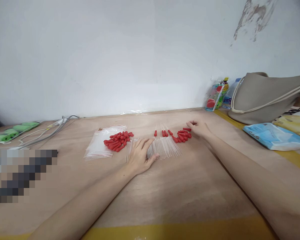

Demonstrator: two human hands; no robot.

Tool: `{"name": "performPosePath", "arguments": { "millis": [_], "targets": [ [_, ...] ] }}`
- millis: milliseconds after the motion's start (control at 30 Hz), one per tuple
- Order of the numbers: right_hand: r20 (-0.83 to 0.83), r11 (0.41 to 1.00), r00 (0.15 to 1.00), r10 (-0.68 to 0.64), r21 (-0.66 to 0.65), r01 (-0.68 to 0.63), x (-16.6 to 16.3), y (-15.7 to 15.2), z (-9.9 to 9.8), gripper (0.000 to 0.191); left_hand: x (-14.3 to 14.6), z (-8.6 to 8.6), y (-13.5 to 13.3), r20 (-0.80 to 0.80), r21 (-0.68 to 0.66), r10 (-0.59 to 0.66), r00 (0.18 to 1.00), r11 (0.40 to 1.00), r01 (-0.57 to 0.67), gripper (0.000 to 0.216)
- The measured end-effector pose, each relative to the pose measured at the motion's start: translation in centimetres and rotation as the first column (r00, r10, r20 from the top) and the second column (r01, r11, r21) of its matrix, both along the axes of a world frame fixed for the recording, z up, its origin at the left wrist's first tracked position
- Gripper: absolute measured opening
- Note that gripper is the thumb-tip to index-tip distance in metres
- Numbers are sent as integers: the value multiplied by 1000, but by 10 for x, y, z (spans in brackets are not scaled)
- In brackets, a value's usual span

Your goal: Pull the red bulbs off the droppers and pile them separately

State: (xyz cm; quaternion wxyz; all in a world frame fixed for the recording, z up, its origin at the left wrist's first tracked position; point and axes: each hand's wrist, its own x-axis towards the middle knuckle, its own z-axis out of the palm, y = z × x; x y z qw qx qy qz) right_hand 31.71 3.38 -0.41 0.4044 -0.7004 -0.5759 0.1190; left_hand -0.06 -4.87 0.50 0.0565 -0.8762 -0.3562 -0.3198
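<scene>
My left hand point(140, 155) lies flat with fingers stretched over a row of clear thin tubes point(165, 148) on the wooden table point(165, 190). My right hand point(198, 128) rests at the far edge of a pile of red rubber caps point(182, 136), its fingers curled around a cap there. A second pile of red caps point(118, 140) lies on clear plastic bags point(100, 145) to the left. A few tubes with red caps fitted point(165, 132) lie behind the clear tubes.
A beige bag point(265, 96) stands at the right by the wall, with bottles point(218, 95) beside it and a blue packet point(275, 136) in front. Green objects point(12, 130) and grey cables point(47, 131) lie far left. Yellow tape point(180, 230) edges the table.
</scene>
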Motion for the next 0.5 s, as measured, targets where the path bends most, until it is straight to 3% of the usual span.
{"name": "performPosePath", "arguments": {
  "millis": [167, 267, 500],
  "targets": [
    [177, 998, 984, 35, -57, -26, -28, -7, 23, 27, 1, 0, 0, -5, 8, -2, 1000, 1000, 2, 53],
    [267, 986, 959, 94, -158, -53, -51, -8, 34, 25, 1, 1, -1, -8, 13, -4, 1000, 1000, 4, 51],
    [291, 861, 939, 182, -509, -9, -90, 11, 44, 22, 1, 0, -1, -14, 27, -2, 1000, 1000, 2, 51]
  ]
}}
